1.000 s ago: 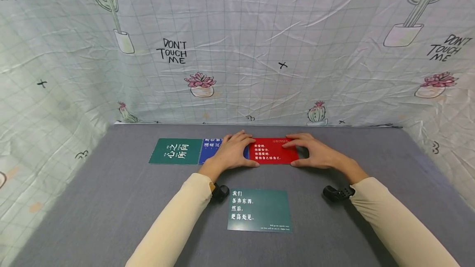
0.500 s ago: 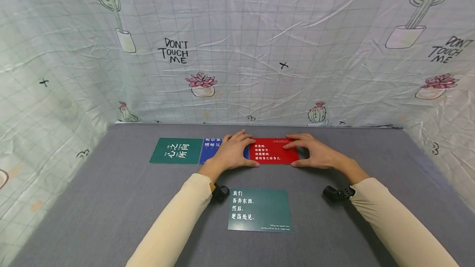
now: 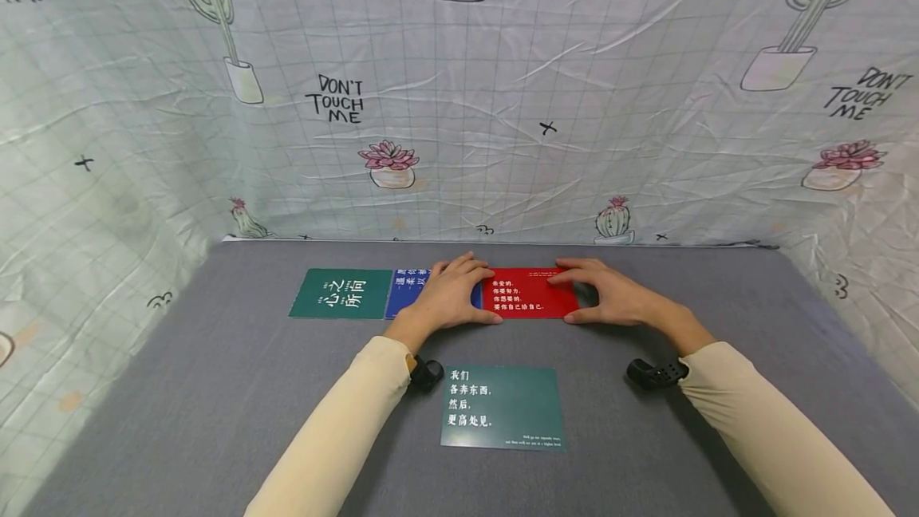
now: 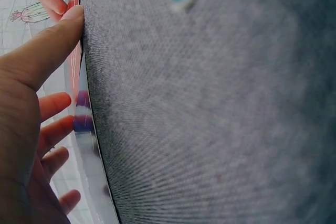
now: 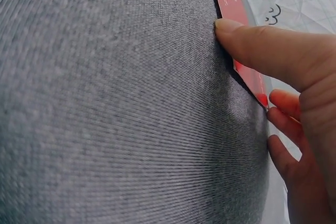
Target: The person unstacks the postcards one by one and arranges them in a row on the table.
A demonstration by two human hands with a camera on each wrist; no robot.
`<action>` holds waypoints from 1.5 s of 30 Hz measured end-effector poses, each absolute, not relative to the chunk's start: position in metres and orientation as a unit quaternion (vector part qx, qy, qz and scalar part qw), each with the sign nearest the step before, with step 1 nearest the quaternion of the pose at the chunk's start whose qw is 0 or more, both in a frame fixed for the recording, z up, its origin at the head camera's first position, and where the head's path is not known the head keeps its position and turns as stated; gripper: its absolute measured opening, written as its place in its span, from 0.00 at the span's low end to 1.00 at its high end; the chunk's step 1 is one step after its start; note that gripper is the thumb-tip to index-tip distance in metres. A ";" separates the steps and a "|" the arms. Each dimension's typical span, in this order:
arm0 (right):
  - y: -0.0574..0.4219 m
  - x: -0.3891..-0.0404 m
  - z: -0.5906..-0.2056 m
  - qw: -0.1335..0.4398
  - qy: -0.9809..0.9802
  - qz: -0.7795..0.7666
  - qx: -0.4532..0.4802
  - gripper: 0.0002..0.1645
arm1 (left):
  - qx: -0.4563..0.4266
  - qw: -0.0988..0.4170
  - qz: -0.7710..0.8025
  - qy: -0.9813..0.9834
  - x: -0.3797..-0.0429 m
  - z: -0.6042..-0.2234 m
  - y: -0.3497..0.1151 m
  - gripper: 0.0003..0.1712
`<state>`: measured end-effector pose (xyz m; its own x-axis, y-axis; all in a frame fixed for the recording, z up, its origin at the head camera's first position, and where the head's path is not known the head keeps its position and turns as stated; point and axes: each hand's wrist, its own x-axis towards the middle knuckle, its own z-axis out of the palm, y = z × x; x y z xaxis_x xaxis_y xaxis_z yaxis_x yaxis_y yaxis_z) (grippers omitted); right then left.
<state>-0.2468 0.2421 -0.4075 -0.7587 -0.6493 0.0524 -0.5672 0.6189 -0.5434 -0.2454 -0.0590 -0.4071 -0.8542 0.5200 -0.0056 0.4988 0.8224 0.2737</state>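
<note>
A red card (image 3: 527, 294) with white writing lies flat at the far side of the grey table, between both hands. My left hand (image 3: 447, 292) holds its left end, thumb at the near edge and fingertips at the far edge, while its palm hangs over a blue card (image 3: 402, 300), hiding much of it. At the right end, my right hand (image 3: 610, 294) grips the red card the same way. In the right wrist view the thumb (image 5: 247, 38) sits right at the red card's near edge. A green card (image 3: 341, 294) adjoins the blue one on the left.
Nearer the body, between the forearms, lies another green card (image 3: 502, 409) with white writing. Behind the table's far edge hangs a pale curtain (image 3: 459, 102) printed with cacti, which also rises along both sides. Each wrist wears a black device.
</note>
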 end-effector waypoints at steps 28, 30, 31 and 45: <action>0.246 -0.214 -0.383 0.049 0.900 -0.232 -0.366 0.47 | 0.297 -0.003 0.210 0.931 -0.205 -0.378 -0.076 0.48; 0.245 -0.207 -0.381 0.039 0.899 -0.224 -0.374 0.47 | 0.303 -0.006 0.220 0.927 -0.198 -0.377 -0.081 0.48; 0.244 -0.203 -0.379 0.033 0.898 -0.220 -0.379 0.47 | 0.303 -0.006 0.223 0.927 -0.194 -0.376 -0.083 0.49; 0.236 -0.150 -0.380 -0.017 0.891 -0.242 -0.384 0.48 | 0.310 -0.007 0.260 0.914 -0.137 -0.376 -0.114 0.53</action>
<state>-0.1498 0.2363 -0.3796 -0.7049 -0.6756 0.2161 -0.6922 0.5887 -0.4175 -0.1367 -0.1138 -0.3756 -0.8073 0.5637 0.1745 0.5711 0.6720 0.4715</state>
